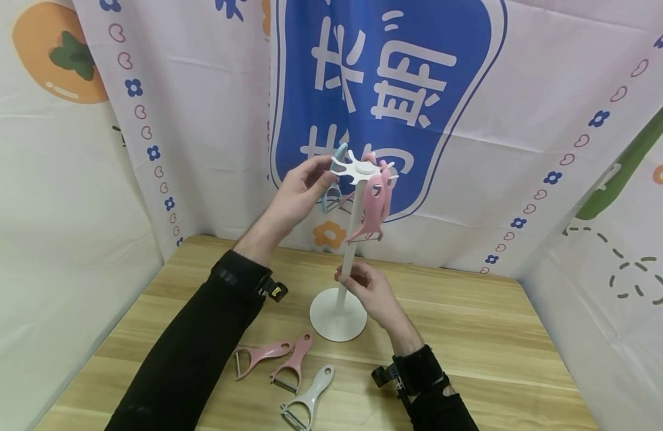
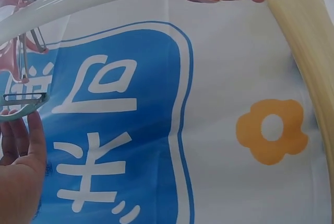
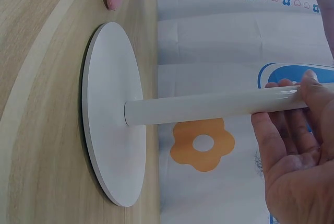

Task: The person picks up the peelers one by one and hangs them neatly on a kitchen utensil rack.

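A white stand point(image 1: 357, 209) with a round base and a hooked top rises from the wooden table. My left hand point(image 1: 304, 185) pinches a blue peeler point(image 1: 333, 190) at the left side of the hooks; in the left wrist view the peeler's blade end point(image 2: 25, 99) shows above my fingers. Whether its hole is on a hook, I cannot tell. Pink peelers point(image 1: 376, 206) hang from hooks on the right side. Lower down, my right hand point(image 1: 371, 290) grips the pole point(image 3: 209, 106) between thumb and fingers.
Before the base lie two pink peelers, one on the left point(image 1: 264, 353) and one beside it point(image 1: 296, 362), and a grey peeler point(image 1: 310, 398) nearer the front. A printed cloth point(image 1: 229, 120) hangs behind the wooden table point(image 1: 471, 335).
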A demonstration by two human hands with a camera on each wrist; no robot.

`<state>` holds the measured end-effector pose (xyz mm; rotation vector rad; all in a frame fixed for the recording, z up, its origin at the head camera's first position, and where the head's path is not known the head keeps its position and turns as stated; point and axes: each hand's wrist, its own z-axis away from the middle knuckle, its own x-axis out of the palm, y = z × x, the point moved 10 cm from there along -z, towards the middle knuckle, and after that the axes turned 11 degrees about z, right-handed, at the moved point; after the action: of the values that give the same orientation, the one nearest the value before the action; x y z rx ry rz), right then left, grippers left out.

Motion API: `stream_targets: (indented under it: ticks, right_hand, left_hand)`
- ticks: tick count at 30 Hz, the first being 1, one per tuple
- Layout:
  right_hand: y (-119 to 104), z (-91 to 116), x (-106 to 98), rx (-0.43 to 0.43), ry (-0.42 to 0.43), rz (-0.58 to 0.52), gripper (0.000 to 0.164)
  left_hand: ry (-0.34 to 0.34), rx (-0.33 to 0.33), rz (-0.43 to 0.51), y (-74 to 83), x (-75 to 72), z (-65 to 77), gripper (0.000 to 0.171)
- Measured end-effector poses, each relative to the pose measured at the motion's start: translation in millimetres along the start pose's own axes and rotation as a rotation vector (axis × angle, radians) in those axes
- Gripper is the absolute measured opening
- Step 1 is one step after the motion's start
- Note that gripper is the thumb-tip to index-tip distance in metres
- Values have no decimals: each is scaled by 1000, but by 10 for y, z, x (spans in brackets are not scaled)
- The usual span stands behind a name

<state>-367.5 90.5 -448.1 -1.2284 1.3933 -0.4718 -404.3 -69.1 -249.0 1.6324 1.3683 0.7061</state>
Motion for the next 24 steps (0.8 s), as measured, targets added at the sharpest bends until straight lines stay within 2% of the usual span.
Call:
stream_targets:
  ticks: [6,9,15,24]
  right_hand:
    - [-7,-5,0,2,0,11,24]
    - [-7,-5,1,-1,-1,10,24]
    - [1,-4,1,3,0,4,25]
    - [6,-5,1,10,-2,0,25]
  left_hand:
    - [-46,69,17,-127,14,-129,48]
    - [-61,79,21,-76,49,-141,47]
    - [-94,73,-10,-45,108,-138,47]
    - [-127,59,-33,-111,148,-91,45]
